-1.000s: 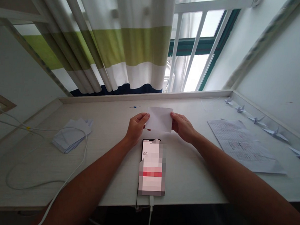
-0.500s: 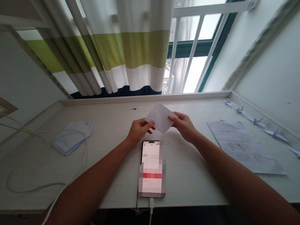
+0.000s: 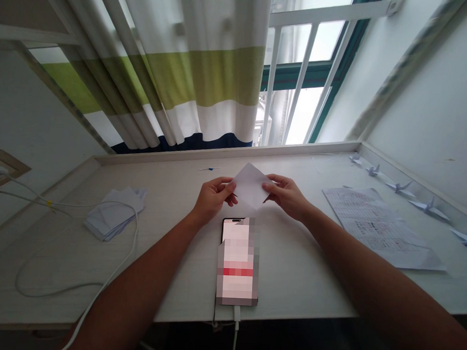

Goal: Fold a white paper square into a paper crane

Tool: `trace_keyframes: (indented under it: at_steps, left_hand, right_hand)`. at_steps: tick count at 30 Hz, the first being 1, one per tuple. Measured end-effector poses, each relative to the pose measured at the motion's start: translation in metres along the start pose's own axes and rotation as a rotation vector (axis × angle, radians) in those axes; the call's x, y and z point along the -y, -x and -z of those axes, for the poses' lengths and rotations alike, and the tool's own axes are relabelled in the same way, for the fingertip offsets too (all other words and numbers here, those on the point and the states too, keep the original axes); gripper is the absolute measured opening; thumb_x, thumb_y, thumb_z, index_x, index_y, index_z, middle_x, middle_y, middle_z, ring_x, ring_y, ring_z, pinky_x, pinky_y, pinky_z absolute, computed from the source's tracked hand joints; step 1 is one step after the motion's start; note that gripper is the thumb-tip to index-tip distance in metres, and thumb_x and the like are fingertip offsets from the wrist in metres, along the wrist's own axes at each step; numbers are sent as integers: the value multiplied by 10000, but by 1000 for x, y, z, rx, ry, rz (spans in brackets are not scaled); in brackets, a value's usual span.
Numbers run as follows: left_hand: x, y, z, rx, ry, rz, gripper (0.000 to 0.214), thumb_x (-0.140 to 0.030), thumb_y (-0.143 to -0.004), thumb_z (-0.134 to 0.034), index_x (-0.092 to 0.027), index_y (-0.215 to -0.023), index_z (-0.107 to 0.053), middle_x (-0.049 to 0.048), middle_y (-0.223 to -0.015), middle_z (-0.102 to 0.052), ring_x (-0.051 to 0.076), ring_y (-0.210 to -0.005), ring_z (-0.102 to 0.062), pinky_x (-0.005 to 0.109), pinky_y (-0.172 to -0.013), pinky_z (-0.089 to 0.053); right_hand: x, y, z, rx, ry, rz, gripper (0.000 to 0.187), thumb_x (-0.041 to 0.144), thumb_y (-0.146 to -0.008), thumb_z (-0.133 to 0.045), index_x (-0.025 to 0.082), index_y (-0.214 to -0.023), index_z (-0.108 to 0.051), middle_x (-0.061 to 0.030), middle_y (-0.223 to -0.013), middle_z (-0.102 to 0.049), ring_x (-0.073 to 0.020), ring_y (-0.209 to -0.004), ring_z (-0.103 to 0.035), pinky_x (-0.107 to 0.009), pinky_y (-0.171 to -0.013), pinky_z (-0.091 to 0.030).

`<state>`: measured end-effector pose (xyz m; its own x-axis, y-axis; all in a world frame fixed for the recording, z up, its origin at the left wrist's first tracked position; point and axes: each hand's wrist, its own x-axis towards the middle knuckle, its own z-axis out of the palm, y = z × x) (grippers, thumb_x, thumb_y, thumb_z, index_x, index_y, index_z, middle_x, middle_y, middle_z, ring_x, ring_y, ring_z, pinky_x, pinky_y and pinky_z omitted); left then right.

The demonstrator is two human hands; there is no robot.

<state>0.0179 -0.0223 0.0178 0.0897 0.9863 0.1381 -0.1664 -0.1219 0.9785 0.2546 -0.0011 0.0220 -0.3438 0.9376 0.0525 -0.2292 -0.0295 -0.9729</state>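
Observation:
A small square of white paper (image 3: 250, 190) is held just above the desk, turned so that one corner points up. My left hand (image 3: 211, 199) pinches its left corner and my right hand (image 3: 285, 196) pinches its right corner. Right below the paper a phone (image 3: 237, 262) lies flat on the desk with its screen lit and a cable plugged into its near end.
A stack of white paper squares (image 3: 113, 215) lies at the left under a looping white cable (image 3: 77, 284). A printed sheet (image 3: 378, 225) lies at the right. Several folded paper cranes (image 3: 427, 206) line the right rim. A curtain (image 3: 191, 75) and window are behind the desk.
The paper has been rotated from lying square between my hands to standing on a corner like a diamond. Both hands kept their hold and moved closer together.

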Motion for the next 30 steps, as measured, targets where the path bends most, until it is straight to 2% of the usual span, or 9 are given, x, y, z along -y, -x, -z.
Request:
trace_keyframes:
  at_steps: [3, 7, 10, 14, 19, 22, 26, 30]
  left_hand:
    - [-2, -2, 6, -14, 65, 47, 445, -432, -712, -901, -146, -1027, -768, 47, -698, -747, 174, -587, -698, 296, -568, -537]
    - [-4, -4, 11, 44, 123, 105, 330, -328, -726, -822, -123, -983, -793, 83, -754, -769, 211, -676, -742, 322, -634, -568]
    - [-3, -4, 12, 82, 109, 107, 327, -395, -792, -759, -104, -936, -798, 110, -790, -775, 227, -711, -752, 330, -652, -571]
    - [-1, -3, 11, 81, -15, 84, 340, -426, -768, -852, -123, -903, -777, 82, -812, -775, 195, -707, -740, 305, -650, -562]
    - [0, -4, 10, 93, -77, 35, 382, -393, -712, -904, -134, -957, -767, 66, -812, -783, 181, -697, -731, 309, -651, -576]
    - [0, -3, 7, 86, -102, 14, 383, -388, -693, -914, -127, -931, -767, 74, -820, -787, 184, -695, -730, 312, -637, -581]
    - [-1, 0, 4, 74, -117, -17, 372, -382, -694, -912, -125, -922, -770, 68, -802, -782, 178, -682, -721, 310, -627, -582]
    - [-4, 1, 1, 21, -94, -45, 428, -385, -705, -909, -133, -1020, -764, 46, -759, -771, 167, -679, -708, 305, -648, -581]
  right_hand:
    - [1, 0, 2, 12, -56, -12, 361, 386, -728, -920, 223, -1028, -801, -51, -958, -777, -190, -772, -713, -368, -715, -625]
    - [3, 2, 1, -6, -10, -3, 266, 396, -771, -872, 222, -968, -829, -59, -933, -765, -186, -769, -699, -392, -767, -624]
    - [3, 4, -1, -30, 21, 5, 197, 367, -778, -837, 210, -899, -832, -59, -916, -759, -203, -815, -697, -395, -782, -618]
    - [4, 4, -2, -22, 9, 10, 141, 305, -776, -782, 196, -855, -825, -60, -897, -754, -211, -843, -692, -384, -799, -603]
    - [7, 5, -3, 17, 59, 24, 255, 419, -850, -740, 168, -830, -786, -118, -1025, -784, -232, -913, -689, -379, -812, -581]
    - [9, 5, -3, -6, 87, 18, 324, 493, -830, -806, 181, -817, -719, -104, -1011, -791, -218, -883, -700, -374, -793, -576]
    - [10, 6, -2, 71, 156, -56, 352, 481, -768, -880, 175, -880, -746, -69, -918, -764, -196, -841, -700, -362, -782, -583]
    - [9, 6, 0, 142, 221, -67, 365, 438, -744, -901, 166, -959, -787, -75, -929, -766, -197, -844, -707, -346, -740, -578]
